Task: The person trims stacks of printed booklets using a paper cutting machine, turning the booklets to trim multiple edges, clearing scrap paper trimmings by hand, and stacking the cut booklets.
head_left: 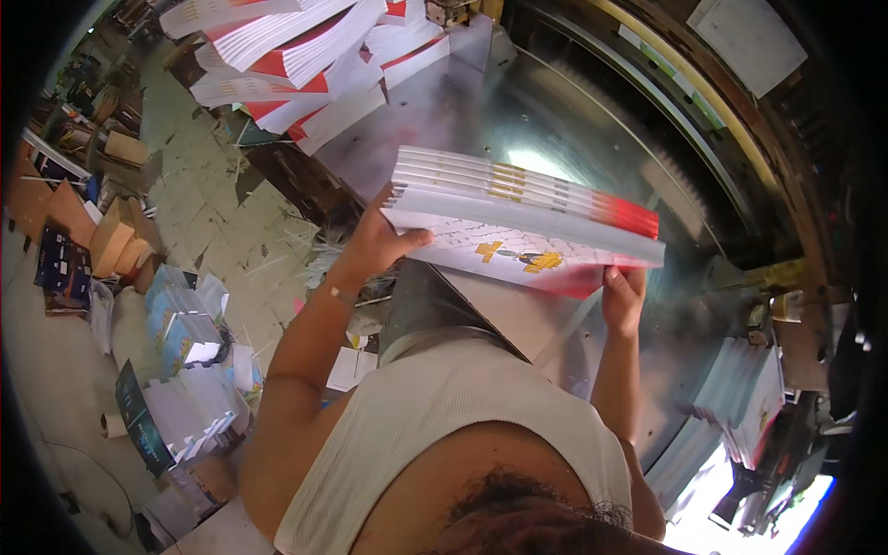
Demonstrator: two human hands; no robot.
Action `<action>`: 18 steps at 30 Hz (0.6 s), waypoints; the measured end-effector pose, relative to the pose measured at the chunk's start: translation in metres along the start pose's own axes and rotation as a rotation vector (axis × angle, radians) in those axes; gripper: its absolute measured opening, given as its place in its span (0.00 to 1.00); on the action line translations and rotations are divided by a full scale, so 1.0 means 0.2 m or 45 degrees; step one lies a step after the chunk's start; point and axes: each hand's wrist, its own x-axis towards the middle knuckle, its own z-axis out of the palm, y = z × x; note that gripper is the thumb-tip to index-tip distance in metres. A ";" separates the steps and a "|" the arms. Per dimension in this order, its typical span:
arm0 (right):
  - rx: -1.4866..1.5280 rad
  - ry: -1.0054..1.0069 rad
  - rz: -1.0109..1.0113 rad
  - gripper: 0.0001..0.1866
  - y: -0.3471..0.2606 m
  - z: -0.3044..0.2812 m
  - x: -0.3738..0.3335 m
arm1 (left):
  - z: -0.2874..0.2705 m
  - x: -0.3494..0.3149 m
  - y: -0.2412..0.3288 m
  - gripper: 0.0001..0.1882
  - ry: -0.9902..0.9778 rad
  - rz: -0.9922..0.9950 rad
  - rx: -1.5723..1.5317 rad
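Between my two hands is a stack of books (518, 242) with white and red covers and a yellow print, held tilted over a shiny metal machine table (453, 102). The spines face up and away from me. My left hand (384, 242) grips the left end, its thumb on the near cover and its fingers hidden behind. At the right end my right hand (623, 294) holds the stack's lower corner, thumb in front, the other fingers mostly out of sight.
Piles of red and white books (296, 65) lie at the table's far left. More book stacks (735, 393) stand at the right. Blue and white books (185, 324) and paper scraps litter the floor on the left. A dark machine frame (647, 102) with a long slot borders the far side.
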 end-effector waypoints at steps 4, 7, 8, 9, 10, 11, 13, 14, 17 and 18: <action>0.029 0.186 -0.047 0.35 0.12 -0.05 -0.13 | 0.07 0.05 -0.26 0.41 0.033 -0.062 -0.169; 0.044 0.235 -0.046 0.37 0.13 -0.06 -0.17 | 0.11 0.10 -0.26 0.49 0.112 0.204 -0.057; 0.057 0.222 -0.053 0.37 0.13 -0.06 -0.18 | 0.11 0.10 -0.24 0.51 0.092 0.074 -0.025; 0.056 0.210 -0.057 0.37 0.10 -0.04 -0.18 | 0.11 0.12 -0.22 0.53 0.093 0.018 -0.007; 0.027 0.211 -0.112 0.37 0.07 -0.01 -0.19 | 0.11 0.13 -0.21 0.54 0.094 -0.040 0.011; -0.001 0.212 -0.167 0.38 0.06 0.00 -0.19 | 0.13 0.15 -0.21 0.53 0.111 0.108 -0.032; -0.017 0.219 -0.102 0.39 0.07 -0.01 -0.23 | 0.12 0.12 -0.23 0.51 0.131 0.236 -0.081; -0.031 0.231 -0.046 0.39 0.07 -0.01 -0.26 | 0.08 0.13 -0.27 0.50 0.054 0.137 -0.018; -0.112 0.312 -0.100 0.38 0.00 0.13 -0.26 | 0.03 0.06 -0.27 0.44 -0.037 -0.073 0.057; -0.148 0.345 -0.138 0.37 -0.01 0.16 -0.23 | 0.03 0.03 -0.25 0.41 -0.033 -0.129 0.062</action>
